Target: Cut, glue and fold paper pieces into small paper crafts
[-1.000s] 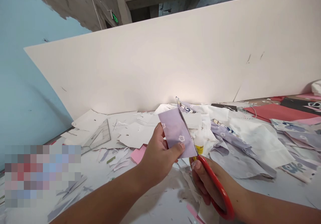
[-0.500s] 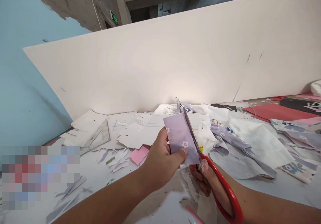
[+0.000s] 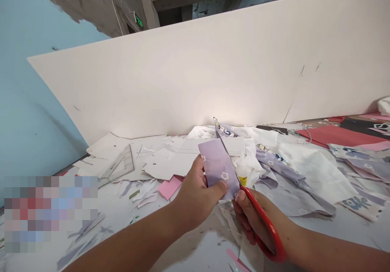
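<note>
My left hand [image 3: 196, 199] pinches a small lilac paper piece with white flowers [image 3: 217, 164], thumb on its front lower edge, holding it upright above the table. My right hand [image 3: 257, 223] grips red-handled scissors [image 3: 265, 223], fingers through the loops. The scissor blades run up along the right edge of the lilac piece, their tips reaching past its top corner. A small glue bottle with a yellow label [image 3: 242, 173] stands just behind the paper and blades.
White paper scraps [image 3: 170, 158] litter the table, with a clear set square [image 3: 120, 164] at left and a pink scrap [image 3: 169, 186] near my left hand. Patterned lilac sheets [image 3: 283, 170] and red card [image 3: 335, 136] lie right. A tall white board [image 3: 213, 69] stands behind.
The scissors closed along the lilac paper's right edge, and the right hand shifted slightly up and left. The left hand kept its hold with little movement over the last half second.
</note>
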Action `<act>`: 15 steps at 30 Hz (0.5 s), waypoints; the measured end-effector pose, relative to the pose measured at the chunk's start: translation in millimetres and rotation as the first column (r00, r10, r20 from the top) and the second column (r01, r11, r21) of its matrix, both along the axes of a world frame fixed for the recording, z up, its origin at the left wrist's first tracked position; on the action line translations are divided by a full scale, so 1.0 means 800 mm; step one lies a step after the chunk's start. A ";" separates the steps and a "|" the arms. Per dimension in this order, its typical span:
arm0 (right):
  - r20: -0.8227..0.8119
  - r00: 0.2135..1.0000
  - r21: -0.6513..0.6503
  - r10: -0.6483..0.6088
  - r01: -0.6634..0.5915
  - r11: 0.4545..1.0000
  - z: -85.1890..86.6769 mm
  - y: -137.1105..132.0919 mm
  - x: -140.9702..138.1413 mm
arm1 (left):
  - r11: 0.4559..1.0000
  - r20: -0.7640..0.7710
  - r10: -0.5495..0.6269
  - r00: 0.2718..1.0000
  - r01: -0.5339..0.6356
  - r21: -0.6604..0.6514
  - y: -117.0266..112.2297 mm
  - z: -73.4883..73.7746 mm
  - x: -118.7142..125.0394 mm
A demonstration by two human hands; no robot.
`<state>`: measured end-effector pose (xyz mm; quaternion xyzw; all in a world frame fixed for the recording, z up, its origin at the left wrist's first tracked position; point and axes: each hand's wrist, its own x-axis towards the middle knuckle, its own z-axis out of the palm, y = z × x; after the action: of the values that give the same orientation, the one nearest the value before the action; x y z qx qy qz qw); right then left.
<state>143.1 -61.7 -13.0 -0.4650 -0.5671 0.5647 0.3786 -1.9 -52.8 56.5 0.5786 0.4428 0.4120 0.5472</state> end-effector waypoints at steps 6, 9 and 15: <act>-0.159 0.987 0.006 0.012 -0.011 1.000 -0.009 -0.003 0.000 | 0.996 0.082 -0.035 0.996 0.028 0.089 0.012 -0.016 -0.005; -0.215 0.976 0.069 0.031 -0.016 0.997 -0.016 -0.002 0.002 | 0.992 0.084 -0.009 0.996 -0.002 0.129 0.016 -0.017 -0.008; -0.236 0.961 0.181 0.141 -0.098 0.978 -0.025 -0.006 0.008 | 0.983 0.156 -0.011 0.988 -0.017 0.180 0.024 -0.009 -0.016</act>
<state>149.4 -66.3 -32.8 -0.3220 -0.5880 0.5904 0.4494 -14.8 -33.4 49.4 0.5911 0.3601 0.4956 0.5247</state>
